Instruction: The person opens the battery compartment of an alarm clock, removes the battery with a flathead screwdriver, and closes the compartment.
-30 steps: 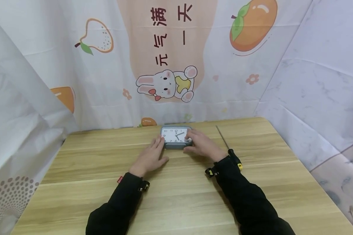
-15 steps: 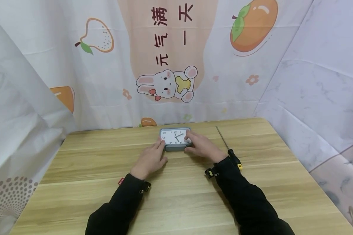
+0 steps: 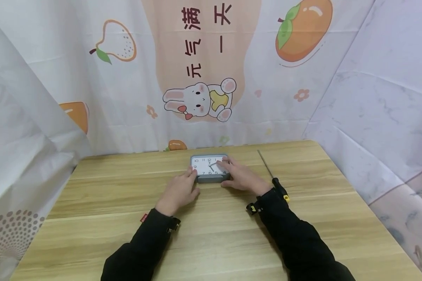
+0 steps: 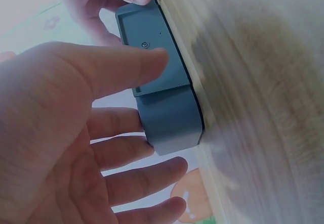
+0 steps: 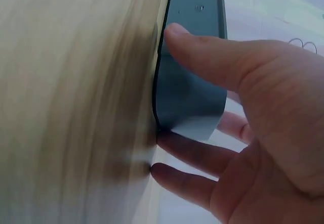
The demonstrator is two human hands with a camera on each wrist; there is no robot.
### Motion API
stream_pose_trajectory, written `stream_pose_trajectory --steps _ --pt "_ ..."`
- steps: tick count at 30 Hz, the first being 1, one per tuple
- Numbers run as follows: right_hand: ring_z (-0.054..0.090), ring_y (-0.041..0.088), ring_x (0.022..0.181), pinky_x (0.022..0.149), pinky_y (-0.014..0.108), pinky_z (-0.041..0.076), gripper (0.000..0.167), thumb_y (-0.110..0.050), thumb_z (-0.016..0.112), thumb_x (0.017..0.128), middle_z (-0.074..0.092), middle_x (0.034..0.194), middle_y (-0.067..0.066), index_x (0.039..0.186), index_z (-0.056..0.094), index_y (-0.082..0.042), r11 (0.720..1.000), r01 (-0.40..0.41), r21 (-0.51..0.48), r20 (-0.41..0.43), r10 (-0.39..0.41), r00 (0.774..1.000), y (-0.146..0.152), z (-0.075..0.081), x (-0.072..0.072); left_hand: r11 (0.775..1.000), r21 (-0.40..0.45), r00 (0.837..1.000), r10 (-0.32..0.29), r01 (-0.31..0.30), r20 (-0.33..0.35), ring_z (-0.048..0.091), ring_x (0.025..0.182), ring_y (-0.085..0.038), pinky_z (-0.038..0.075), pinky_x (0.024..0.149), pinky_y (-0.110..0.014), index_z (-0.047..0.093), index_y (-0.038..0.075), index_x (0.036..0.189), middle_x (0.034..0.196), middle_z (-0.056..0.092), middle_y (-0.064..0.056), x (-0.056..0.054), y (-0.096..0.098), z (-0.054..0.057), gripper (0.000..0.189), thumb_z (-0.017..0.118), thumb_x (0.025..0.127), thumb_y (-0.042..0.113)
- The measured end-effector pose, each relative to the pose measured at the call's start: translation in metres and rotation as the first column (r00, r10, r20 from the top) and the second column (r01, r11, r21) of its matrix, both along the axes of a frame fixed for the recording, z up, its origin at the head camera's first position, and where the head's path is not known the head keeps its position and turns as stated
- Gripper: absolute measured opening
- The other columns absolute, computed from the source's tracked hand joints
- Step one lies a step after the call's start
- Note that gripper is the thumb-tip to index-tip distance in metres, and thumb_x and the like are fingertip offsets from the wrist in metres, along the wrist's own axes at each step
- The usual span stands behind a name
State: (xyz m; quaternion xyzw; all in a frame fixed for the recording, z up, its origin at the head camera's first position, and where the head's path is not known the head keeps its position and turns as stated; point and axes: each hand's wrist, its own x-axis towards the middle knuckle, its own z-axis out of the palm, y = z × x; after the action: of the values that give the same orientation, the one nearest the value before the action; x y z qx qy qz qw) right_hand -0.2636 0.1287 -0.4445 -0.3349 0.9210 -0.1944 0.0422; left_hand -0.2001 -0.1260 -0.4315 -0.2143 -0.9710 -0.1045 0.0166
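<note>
Crosswise lies the clock point(image 3: 204, 167), twelve toward the curtain point(image 3: 197, 134).

Rectangular blue-grey clock point(image 3: 210, 168) with white dial point(image 3: 201, 167) slid slightly toward the person across the pale wood-grain bench point(image 3: 211, 234), widening the gap between it and the white printed fabric curtain point(image 3: 126, 97) behind. Bare left hand's point(image 3: 178, 191) fingertips came back with it, at its left side. Bare right hand's point(image 3: 244, 177) forefinger point(image 3: 225, 164) straightened, reaching farther over the dial.

Grey-blue rectangular clock point(image 3: 205, 168): on wood-grain table point(image 3: 214, 230), between left hand point(image 3: 177, 190) and right hand point(image 3: 245, 178)
Black-handled metal screwdriver point(image 3: 279, 187): right of clock
White printed fabric curtain point(image 3: 126, 97): behind table
</note>
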Motion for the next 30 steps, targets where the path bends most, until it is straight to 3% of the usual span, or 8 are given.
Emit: stream_pose_trajectory --steps 4,7,10,14,18,23,27,30 --pt "0.05 0.035 0.127 0.105 0.048 0.044 0.074 -0.025 0.081 0.09 0.035 0.151 0.021 0.152 0.044 -0.007 0.999 -0.002 -0.044 0.039 0.004 0.999 0.0039 0.0011 0.0004 1.0 -0.006 1.0 -0.018 0.018 -0.016 0.06 0.122 -0.038 0.047 0.102 -0.046 0.054 -0.004 0.142 0.146 0.049 -0.027 0.0025 0.0013 0.0012 0.061 0.072 0.095 0.029" --pt "0.048 0.034 0.127 0.104 0.047 0.043 0.075 -0.028 0.081 0.089 0.029 0.154 0.021 0.151 0.044 -0.008 0.999 0.0 -0.041 0.092 0.004 0.996 0.005 0.0012 0.0014 0.999 -0.003 0.997 -0.039 0.039 -0.061 0.065 0.115 -0.036 0.051 0.097 -0.046 0.062 -0.004 0.132 0.138 0.058 -0.027 0.0038 0.0033 0.0022 0.049 0.073 0.094 0.026" --pt "0.045 0.04 0.131 0.105 0.049 0.043 0.076 -0.031 0.082 0.088 0.016 0.16 0.025 0.149 0.042 -0.011 0.999 0.009 -0.037 0.15 -0.003 0.989 0.0033 0.002 0.0031 0.999 0.001 0.991 -0.053 0.054 -0.12 0.072 0.09 -0.03 0.057 0.081 -0.042 0.071 -0.002 0.111 0.115 0.069 -0.023 0.0048 0.0052 0.0032 0.032 0.074 0.093 0.026" --pt "0.047 0.044 0.128 0.103 0.051 0.044 0.077 -0.03 0.085 0.085 0.01 0.161 0.028 0.144 0.04 -0.015 0.998 0.032 -0.061 0.206 -0.019 0.978 -0.0001 0.0027 0.0034 0.999 0.022 0.985 -0.043 0.048 -0.17 0.063 0.07 -0.021 0.052 0.064 -0.037 0.072 0.002 0.09 0.091 0.067 -0.012 0.0058 0.007 0.004 0.027 0.076 0.091 0.029" --pt "0.052 0.037 0.121 0.101 0.048 0.044 0.095 -0.036 0.086 0.083 0.028 0.154 0.025 0.156 0.029 -0.018 0.997 0.064 -0.037 0.218 -0.054 0.974 0.0007 0.0004 0.0005 0.998 0.035 0.982 -0.035 0.043 -0.186 0.066 0.073 -0.023 0.052 0.064 -0.037 0.072 0.003 0.088 0.091 0.069 -0.013 0.0059 0.0079 0.0043 0.03 0.078 0.09 0.032" --pt "0.043 0.035 0.135 0.11 0.048 0.038 0.122 -0.044 0.087 0.08 0.028 0.158 0.025 0.164 0.004 -0.011 0.995 0.097 -0.012 0.235 -0.091 0.968 0.0037 -0.0024 -0.0004 0.998 0.035 0.98 -0.043 0.051 -0.194 0.067 0.075 -0.023 0.053 0.065 -0.037 0.073 0.004 0.089 0.092 0.07 -0.013 0.0058 0.0072 0.004 0.03 0.083 0.086 0.032" --pt "0.04 0.034 0.137 0.111 0.048 0.036 0.125 -0.046 0.087 0.079 0.029 0.157 0.024 0.163 0.005 -0.006 0.995 0.094 -0.042 0.246 -0.081 0.966 0.0047 -0.0015 0.0 0.998 0.029 0.978 -0.057 0.064 -0.203 0.068 0.084 -0.024 0.054 0.069 -0.037 0.072 0.005 0.089 0.101 0.07 -0.013 0.0059 0.0062 0.0044 0.033 0.085 0.083 0.035" --pt "0.043 0.032 0.133 0.11 0.047 0.037 0.126 -0.046 0.09 0.075 0.035 0.151 0.021 0.161 0.008 -0.003 0.994 0.08 -0.073 0.269 -0.058 0.961 0.0059 -0.0003 -0.0001 0.996 0.039 0.981 -0.069 0.078 -0.183 0.065 0.081 -0.023 0.051 0.067 -0.036 0.068 0.007 0.089 0.096 0.067 -0.01 0.0059 0.0055 0.0041 0.037 0.086 0.082 0.038"
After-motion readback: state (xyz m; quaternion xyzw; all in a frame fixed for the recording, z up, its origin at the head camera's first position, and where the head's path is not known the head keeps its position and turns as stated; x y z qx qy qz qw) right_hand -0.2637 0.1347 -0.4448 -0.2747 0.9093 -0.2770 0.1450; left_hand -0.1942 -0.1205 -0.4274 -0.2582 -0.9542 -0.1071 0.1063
